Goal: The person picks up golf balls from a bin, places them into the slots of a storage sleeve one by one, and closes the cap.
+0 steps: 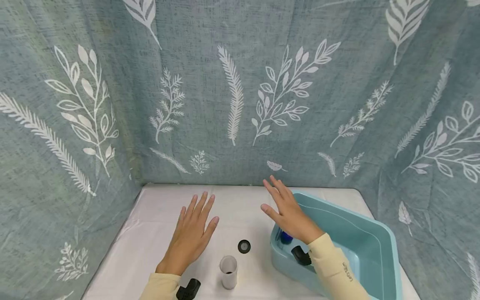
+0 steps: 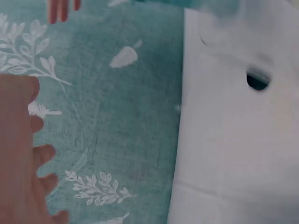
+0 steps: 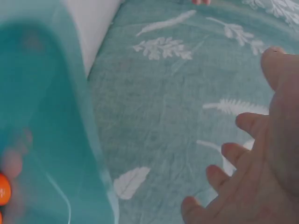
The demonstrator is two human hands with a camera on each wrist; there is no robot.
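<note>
My left hand [image 1: 191,235] is held over the white table with its fingers straight and nothing in it. A translucent, pale cylinder [image 1: 228,273] stands upright to its right. Just beyond that cylinder lies a small black ring-shaped disc [image 1: 244,246] with a grey centre. My right hand [image 1: 290,214], fingers spread, hovers above the left side of a light blue plastic basin [image 1: 388,246] and holds nothing. Inside the basin, partly covered by the hand, is a dark blue object [image 1: 286,238]. The right wrist view shows a glossy orange object [image 3: 3,189] in the basin, cut off by the frame.
White cloth covers the table [image 1: 150,212]. A grey-green curtain [image 1: 210,125] with white leaf prints hangs behind and at both sides. The basin takes up the table's right side. Black wrist mounts [image 1: 188,289] sit by both cream sleeves [image 1: 337,266].
</note>
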